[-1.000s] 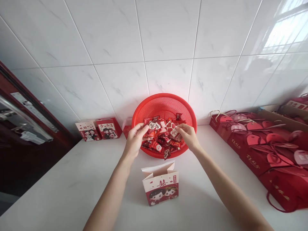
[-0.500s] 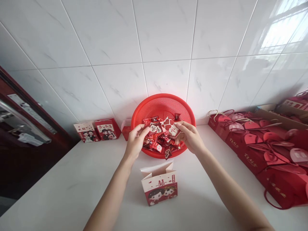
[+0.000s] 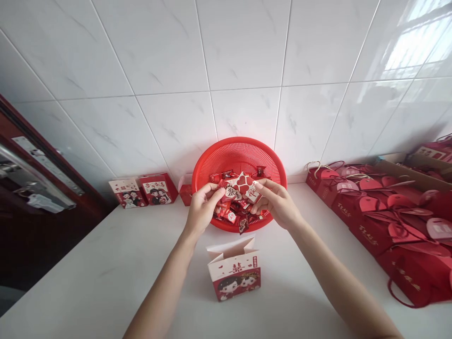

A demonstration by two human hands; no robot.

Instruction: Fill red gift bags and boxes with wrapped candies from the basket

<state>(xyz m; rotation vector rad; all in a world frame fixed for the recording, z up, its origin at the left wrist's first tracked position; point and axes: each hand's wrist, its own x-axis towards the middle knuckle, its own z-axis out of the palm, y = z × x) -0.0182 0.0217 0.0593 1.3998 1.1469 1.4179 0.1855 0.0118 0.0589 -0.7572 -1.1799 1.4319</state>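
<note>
Above the red plastic basket (image 3: 240, 147), my left hand (image 3: 205, 207) pinches a red candy packet (image 3: 232, 192) with dark lettering. My right hand (image 3: 277, 201) grips a white-and-red candy packet (image 3: 251, 188) by its right side. The two packets overlap between my hands. Wrapped candies (image 3: 231, 215) lie in the basket beneath them. Nearer to me, a white-and-red paper bag (image 3: 236, 278) with two cartoon figures stands upright on the white table (image 3: 141, 263), its top open. My fingers hide part of the candies.
Two small printed boxes (image 3: 158, 190) stand at the left by the tiled wall, and a red box sits partly behind the basket. Rows of red gift bags (image 3: 377, 230) fill the right side. A dark red door with a metal handle and keys is at far left.
The two packets have come closer together and now overlap, the left one shifting slightly right and down. The paper bag and basket stay where they were.
</note>
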